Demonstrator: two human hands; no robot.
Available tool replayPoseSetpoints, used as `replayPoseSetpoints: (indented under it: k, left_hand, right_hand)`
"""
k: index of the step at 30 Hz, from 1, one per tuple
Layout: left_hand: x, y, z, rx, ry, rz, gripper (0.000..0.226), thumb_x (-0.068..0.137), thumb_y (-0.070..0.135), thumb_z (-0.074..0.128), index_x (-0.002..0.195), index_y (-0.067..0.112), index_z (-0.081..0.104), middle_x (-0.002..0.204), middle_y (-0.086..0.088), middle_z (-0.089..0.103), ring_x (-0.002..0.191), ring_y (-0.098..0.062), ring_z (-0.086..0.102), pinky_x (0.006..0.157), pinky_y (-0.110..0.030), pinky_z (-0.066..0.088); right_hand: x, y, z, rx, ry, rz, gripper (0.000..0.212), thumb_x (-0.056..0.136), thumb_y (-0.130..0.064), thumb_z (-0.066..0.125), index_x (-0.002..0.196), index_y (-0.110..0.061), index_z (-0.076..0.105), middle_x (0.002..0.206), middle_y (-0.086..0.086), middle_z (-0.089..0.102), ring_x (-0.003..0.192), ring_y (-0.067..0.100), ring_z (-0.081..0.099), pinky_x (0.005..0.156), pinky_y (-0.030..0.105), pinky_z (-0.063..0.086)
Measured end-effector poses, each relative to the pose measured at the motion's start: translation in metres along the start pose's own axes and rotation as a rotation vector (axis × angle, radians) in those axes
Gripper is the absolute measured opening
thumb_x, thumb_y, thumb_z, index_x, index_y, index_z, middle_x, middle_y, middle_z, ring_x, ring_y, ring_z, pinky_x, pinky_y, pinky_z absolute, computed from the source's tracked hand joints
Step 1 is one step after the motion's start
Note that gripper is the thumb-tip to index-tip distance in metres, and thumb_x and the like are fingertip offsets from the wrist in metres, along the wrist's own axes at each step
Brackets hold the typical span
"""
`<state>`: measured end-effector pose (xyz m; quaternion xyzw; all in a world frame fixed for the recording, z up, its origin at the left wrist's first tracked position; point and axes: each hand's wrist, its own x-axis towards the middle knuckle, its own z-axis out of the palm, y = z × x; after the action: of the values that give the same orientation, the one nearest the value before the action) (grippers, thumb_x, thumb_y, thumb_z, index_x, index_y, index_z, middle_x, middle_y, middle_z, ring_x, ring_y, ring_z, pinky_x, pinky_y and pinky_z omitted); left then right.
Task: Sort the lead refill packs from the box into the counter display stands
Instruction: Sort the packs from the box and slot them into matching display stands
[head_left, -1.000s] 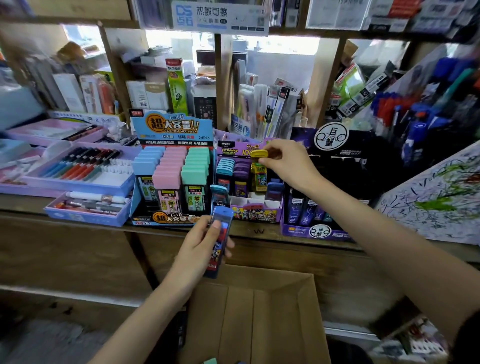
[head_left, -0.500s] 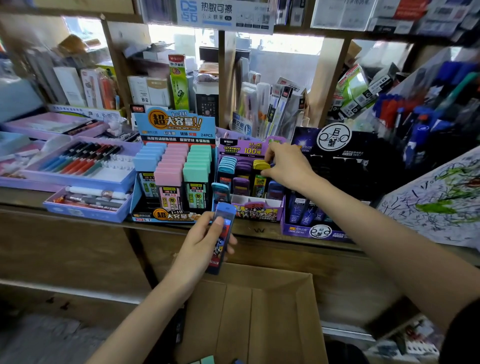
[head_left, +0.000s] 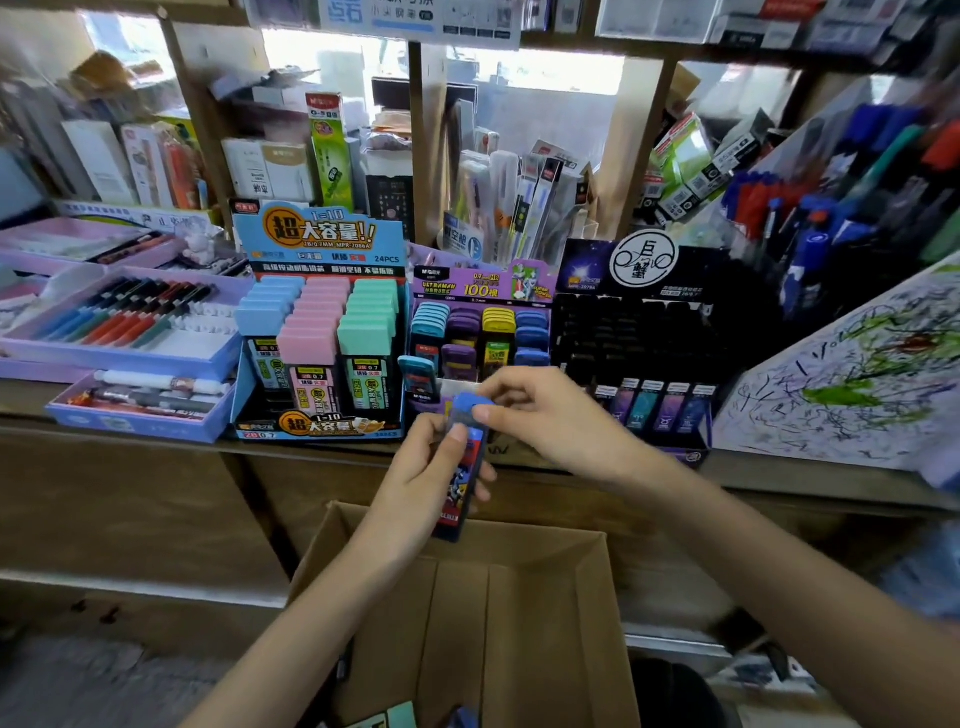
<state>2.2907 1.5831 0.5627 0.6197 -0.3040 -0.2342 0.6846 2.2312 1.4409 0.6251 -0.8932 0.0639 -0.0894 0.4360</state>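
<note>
A person's left hand (head_left: 421, 478) holds a blue lead refill pack (head_left: 466, 486) just below centre frame, above the open cardboard box (head_left: 561, 597) and in front of the counter (head_left: 26, 402) edge. The pack stands nearly upright, its long axis running top to bottom with a slight lean to the right at the top. Its blue cap points up toward the display stands and its dark lower end points down into the box.

The left grip is closed round the pack's middle: the thumb lies on the printed front face and the fingers curl behind it. The right hand (head_left: 550, 426) meets the pack at the top, where thumb and forefinger pinch the blue cap; its other fingers are loosely curled and hold nothing else.

Directly behind the hands, the purple display stand (head_left: 478, 288) holds rows of light-blue, purple, yellow and dark-blue capped packs. To its left stands the blue display stand (head_left: 317, 239) with blue, pink and green packs; to its right, the black display stand (head_left: 644, 265), with a row of small packs along its front. At the bottom edge of the frame, a teal pack (head_left: 400, 717) lies in the box.
</note>
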Motion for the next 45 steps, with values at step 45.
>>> replayPoseSetpoints:
  k: [45]
  left_hand:
    - [-0.045,-0.062,-0.055,1.026,-0.135,0.213,0.023,0.091,0.017,0.057,0.113,0.010,0.056,0.109,0.000,0.050,0.102,-0.019,0.053,0.085,-0.025,0.040]
  right_hand:
    - [-0.050,0.044,0.028,-0.426,-0.080,-0.051,0.013,0.088,-0.019,0.062,0.101,-0.018,0.065,0.094,-0.005,0.063,0.085,0.006,0.056,0.078,0.020,0.044]
